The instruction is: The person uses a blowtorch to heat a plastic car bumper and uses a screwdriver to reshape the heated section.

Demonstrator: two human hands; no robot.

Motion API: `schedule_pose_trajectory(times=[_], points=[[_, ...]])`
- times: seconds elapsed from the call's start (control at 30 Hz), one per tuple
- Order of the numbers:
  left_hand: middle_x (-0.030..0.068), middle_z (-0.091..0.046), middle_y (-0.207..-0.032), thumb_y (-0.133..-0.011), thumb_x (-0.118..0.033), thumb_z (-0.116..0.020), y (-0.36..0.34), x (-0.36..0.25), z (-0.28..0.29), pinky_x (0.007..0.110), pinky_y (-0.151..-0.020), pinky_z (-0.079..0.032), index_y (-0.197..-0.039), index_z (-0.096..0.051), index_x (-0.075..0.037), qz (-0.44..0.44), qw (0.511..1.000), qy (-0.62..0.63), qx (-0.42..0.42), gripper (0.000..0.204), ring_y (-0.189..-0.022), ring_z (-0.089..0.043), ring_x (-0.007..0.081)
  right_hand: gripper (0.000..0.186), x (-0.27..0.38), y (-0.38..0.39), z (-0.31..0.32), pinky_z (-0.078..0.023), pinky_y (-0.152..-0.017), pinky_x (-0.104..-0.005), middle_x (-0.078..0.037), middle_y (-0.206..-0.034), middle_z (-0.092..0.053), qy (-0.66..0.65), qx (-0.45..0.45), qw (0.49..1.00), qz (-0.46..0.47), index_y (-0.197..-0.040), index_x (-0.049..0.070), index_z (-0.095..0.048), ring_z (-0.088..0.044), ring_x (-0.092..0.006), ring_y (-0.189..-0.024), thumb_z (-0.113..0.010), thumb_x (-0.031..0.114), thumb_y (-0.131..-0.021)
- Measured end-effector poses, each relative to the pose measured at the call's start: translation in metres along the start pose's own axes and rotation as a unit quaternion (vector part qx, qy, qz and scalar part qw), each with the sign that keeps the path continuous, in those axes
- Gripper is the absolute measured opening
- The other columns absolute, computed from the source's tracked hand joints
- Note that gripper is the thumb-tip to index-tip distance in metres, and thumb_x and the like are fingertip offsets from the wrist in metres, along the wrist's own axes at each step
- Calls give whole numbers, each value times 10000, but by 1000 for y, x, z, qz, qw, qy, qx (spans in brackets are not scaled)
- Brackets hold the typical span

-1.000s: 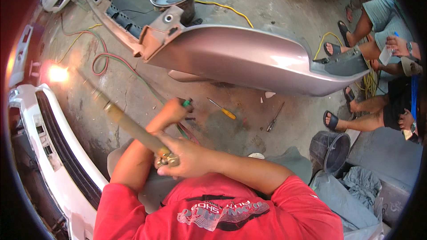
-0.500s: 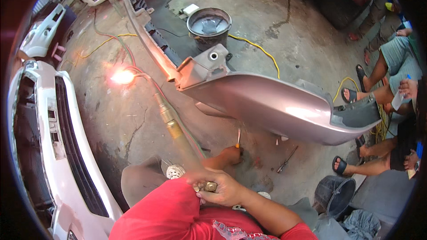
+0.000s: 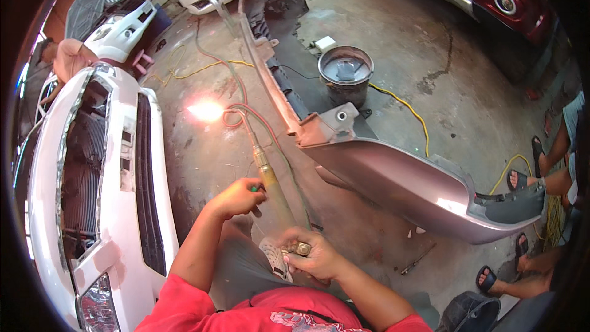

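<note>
A lit gas torch (image 3: pixel 263 163) stretches away from me, with brass fittings and a thin curled tip. Its flame (image 3: pixel 206 110) glares white and pink over the floor. My right hand (image 3: pixel 313 257) is closed on the torch's rear end by the brass valve knob (image 3: pixel 303 249). Beside the torch body, my left hand (image 3: pixel 241 198) has its fingers curled, and a small green bit of something shows between them; its kind cannot be made out. Ahead and right of the torch lies a silver-grey car bumper (image 3: pixel 393 175), bare reddish along its near edge, apart from the flame.
A white bumper (image 3: pixel 114 166) stands close on my left. Beyond the grey bumper sits a black bucket (image 3: pixel 345 77) of liquid. Hoses (image 3: pixel 268 124) and a yellow cord (image 3: pixel 409 107) cross the concrete. A thin tool (image 3: pixel 419 259) lies at right, near people's sandalled feet (image 3: pixel 488 280).
My left hand has come back from near the floor, right of the torch, to its left side. The view has shifted, so the scene sits farther right and lower. The flame stays lit.
</note>
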State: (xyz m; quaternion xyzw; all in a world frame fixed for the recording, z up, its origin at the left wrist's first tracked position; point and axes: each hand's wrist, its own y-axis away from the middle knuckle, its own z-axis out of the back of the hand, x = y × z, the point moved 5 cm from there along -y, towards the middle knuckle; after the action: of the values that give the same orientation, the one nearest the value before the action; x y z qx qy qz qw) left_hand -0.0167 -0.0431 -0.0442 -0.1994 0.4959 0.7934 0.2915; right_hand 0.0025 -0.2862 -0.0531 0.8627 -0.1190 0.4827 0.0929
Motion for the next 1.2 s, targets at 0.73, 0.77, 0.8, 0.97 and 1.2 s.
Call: schedule_pose_trajectory(times=[0.73,0.77,0.8,0.97,1.2], points=[[-38,-507,-803,-1024,-93,-679,0,-6,-20,232,-588,-380,-1079,-530,-84,-322,871,222,-297,159,-704,-467,35,176,-37,-12,2,-539,-630,-251,-80,-883,-659,-17,-131,991,-2,-873,59,-546,-634,-81,-735,-648,30,-1014],[-36,-507,-804,-1025,-87,-674,0,-4,-20,232,-593,-388,-1081,-526,-81,-321,872,225,-295,158,-707,-471,34,174,-37,-13,2,-537,-627,-251,-70,-844,-650,-18,-125,992,4,-873,59,-549,-633,-81,-734,-647,27,-1013],[-34,-508,-804,-1027,-80,-669,0,-4,-21,231,-598,-397,-1083,-522,-78,-320,873,227,-290,157,-710,-476,34,172,-38,-14,1,-535,-625,-251,-59,-806,-640,-30,-120,992,2,-872,58,-552,-632,-81,-733,-646,24,-1012],[-6,-527,-846,-1030,-37,-633,-1,-6,-30,239,-629,-444,-1103,-502,-62,-330,858,310,-241,152,-733,-502,41,173,-36,-17,-4,-565,-636,-267,-134,-1128,-611,-22,-74,997,29,-897,71,-531,-649,-105,-711,-650,41,-1019],[26,-543,-907,-1032,-18,-590,1,-9,-24,283,-672,-496,-1108,-483,-55,-336,860,257,-286,136,-787,-542,89,189,-32,-15,-6,-537,-715,-288,-122,-1086,-704,77,-94,992,40,-856,89,-566,-660,-118,-723,-715,79,-972]])
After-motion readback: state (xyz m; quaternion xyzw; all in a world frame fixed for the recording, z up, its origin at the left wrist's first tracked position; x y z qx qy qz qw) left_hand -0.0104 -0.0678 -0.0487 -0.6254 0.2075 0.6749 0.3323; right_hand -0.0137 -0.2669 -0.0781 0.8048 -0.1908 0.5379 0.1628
